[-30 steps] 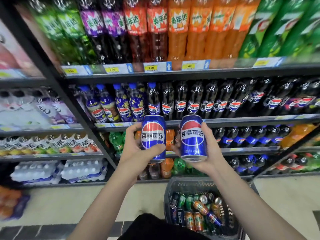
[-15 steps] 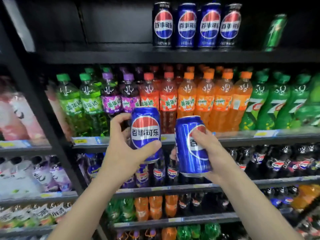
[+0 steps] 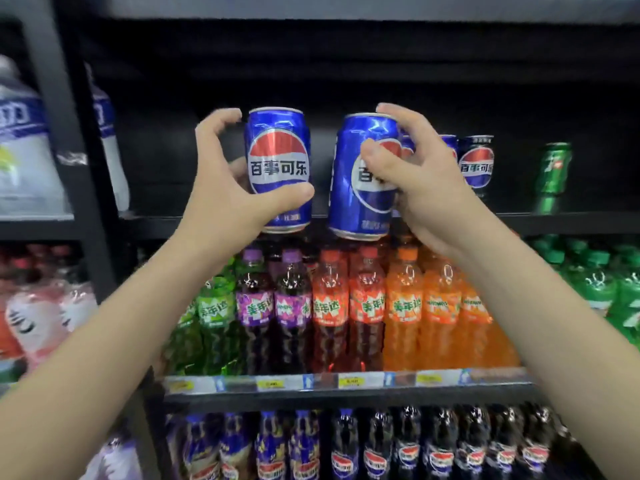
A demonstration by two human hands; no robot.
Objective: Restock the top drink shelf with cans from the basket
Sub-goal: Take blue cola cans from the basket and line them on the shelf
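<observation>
My left hand [image 3: 225, 188] grips a blue Pepsi can [image 3: 278, 157], held upright at the front edge of the top shelf [image 3: 554, 225]. My right hand [image 3: 419, 181] grips a second blue Pepsi can [image 3: 360, 202], tilted slightly, just right of the first. Both cans' bases hang at about the level of the shelf's front lip. Behind my right hand stand several Pepsi cans; a black one [image 3: 477, 164] shows clearly. A green 7up can [image 3: 554, 168] stands farther right. The basket is out of view.
The top shelf's left part [image 3: 166, 202] is dark and bare behind my left hand. Below it stands a row of coloured Mirinda bottles [image 3: 346, 306], with Pepsi bottles [image 3: 381, 452] lower down. A black upright post [image 3: 72, 133] borders the shelf on the left.
Both hands have lifted their cans from the middle shelves to the top shelf's front edge. The view has tilted upward, so the basket has dropped out of sight.
</observation>
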